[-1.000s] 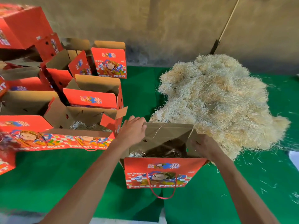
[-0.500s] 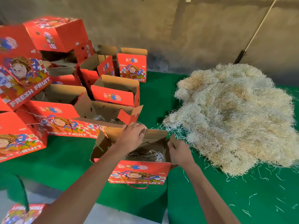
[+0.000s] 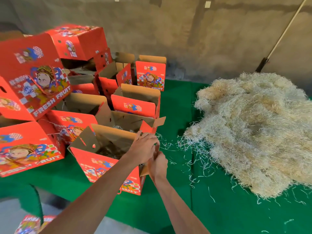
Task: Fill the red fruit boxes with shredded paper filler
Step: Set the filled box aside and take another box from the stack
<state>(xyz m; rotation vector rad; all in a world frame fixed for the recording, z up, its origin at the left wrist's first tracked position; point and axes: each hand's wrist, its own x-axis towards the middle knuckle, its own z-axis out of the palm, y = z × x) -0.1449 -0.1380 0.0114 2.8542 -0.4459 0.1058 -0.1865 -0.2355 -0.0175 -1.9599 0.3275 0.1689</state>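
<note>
Stacks of red printed cardboard fruit boxes (image 3: 32, 78) crowd the left of the green cloth-covered table (image 3: 228, 208), some closed and piled, others standing with brown flaps up. Just in front of them sits the open red box being worked on (image 3: 108, 164), near the table's front edge, with a little shredded paper dark in its bottom (how much is hard to tell). The left hand (image 3: 143, 149) has its fingers curled over the box's right-hand flap, gripping it. Touching it from below, the right hand (image 3: 157, 164) also curls around that same flap edge. Loose pale strands (image 3: 194, 154) trail across the cloth beside the hands. Well to the right lies the big heap of pale straw-coloured shredded paper filler (image 3: 256, 130), against a grey concrete wall (image 3: 185, 31) where a long pale pole (image 3: 283, 32) leans.
</note>
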